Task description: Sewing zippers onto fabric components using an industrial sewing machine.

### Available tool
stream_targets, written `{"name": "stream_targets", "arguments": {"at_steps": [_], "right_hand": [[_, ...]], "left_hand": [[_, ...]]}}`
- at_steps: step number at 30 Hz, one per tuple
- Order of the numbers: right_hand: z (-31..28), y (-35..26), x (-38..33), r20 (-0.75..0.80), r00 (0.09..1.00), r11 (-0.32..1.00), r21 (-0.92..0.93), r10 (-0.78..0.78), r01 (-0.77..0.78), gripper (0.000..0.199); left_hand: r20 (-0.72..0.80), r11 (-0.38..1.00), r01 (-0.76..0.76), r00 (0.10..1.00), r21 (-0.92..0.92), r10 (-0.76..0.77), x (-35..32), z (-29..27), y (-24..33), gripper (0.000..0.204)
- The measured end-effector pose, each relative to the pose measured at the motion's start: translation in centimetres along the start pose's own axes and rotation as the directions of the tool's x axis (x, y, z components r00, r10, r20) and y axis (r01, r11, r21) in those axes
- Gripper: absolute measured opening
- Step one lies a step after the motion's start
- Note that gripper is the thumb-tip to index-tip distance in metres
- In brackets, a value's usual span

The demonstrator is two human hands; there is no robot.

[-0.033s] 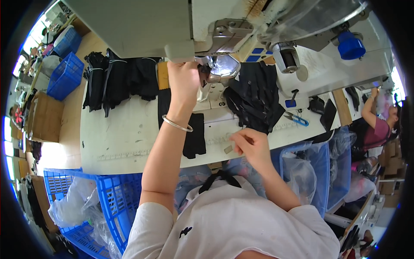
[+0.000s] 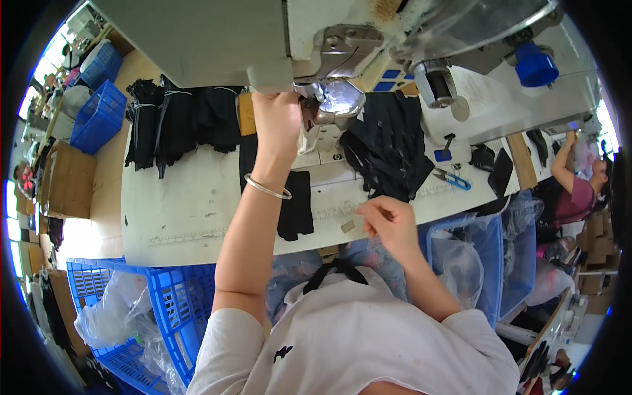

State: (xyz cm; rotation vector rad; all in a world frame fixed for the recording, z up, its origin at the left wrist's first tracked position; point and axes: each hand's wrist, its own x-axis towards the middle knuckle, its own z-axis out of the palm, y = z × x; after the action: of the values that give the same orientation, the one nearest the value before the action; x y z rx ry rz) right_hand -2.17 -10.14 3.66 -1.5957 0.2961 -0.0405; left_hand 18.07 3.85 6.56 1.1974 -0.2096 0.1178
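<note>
My left hand (image 2: 276,125) is raised to the sewing machine (image 2: 197,39), closed beside the lit needle area (image 2: 337,102). The machine head hides its fingertips and anything in them. Below that wrist, which wears a silvery bangle (image 2: 268,187), lies a flat black fabric piece (image 2: 296,210). Over the table's front edge hovers my right hand (image 2: 393,227), fingers curled toward the thumb; whatever they hold, if anything, does not show. Beyond it, a loose heap of black fabric pieces (image 2: 388,151) lies right of the needle area, with blue-handled thread snips (image 2: 454,179) alongside.
Tied bundles of black fabric (image 2: 174,125) lie at the table's (image 2: 184,204) back left. A blue basket (image 2: 155,289) with plastic bags stands front left; blue bins (image 2: 490,263) stand front right. Another person (image 2: 576,191) works at far right.
My right hand has shifted slightly to the right, and its fingers look more curled in. My left hand stays at the machine. The whole view has shifted slightly.
</note>
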Motion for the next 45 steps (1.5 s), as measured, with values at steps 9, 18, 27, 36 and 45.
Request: {"name": "stream_targets", "arguments": {"at_steps": [9,18,27,36,45], "right_hand": [[-6.4,-2.2,6.7,-0.206,0.856,0.763,-0.581,-0.475,0.284,0.012],[-4.0,-1.3,14.0,-0.026,0.861,0.231,-0.967,-0.508,0.107,0.049],[-7.2,-3.8,13.3,-0.275,0.853,0.852,-0.423,-0.444,0.308,0.039],[-5.4,-5.2,5.9,-0.220,0.860,0.885,-0.189,-0.461,0.426,0.038],[-7.0,-3.1,4.0,-0.387,0.815,0.826,0.195,-0.430,0.529,0.035]], "left_hand": [[-0.134,0.999,0.024,0.991,0.041,-0.019,-1.9,-1.4,3.9,0.023],[0.067,0.478,-0.088,0.996,0.874,0.062,-11.5,-10.8,-0.2,0.027],[0.041,0.293,-0.112,0.970,0.950,0.238,-12.4,-9.2,1.0,0.016],[0.383,0.970,0.158,0.897,0.187,-0.220,-14.9,1.8,-0.2,0.040],[0.649,0.749,-0.490,0.753,0.446,0.106,-12.2,6.6,-6.4,0.051]]}}
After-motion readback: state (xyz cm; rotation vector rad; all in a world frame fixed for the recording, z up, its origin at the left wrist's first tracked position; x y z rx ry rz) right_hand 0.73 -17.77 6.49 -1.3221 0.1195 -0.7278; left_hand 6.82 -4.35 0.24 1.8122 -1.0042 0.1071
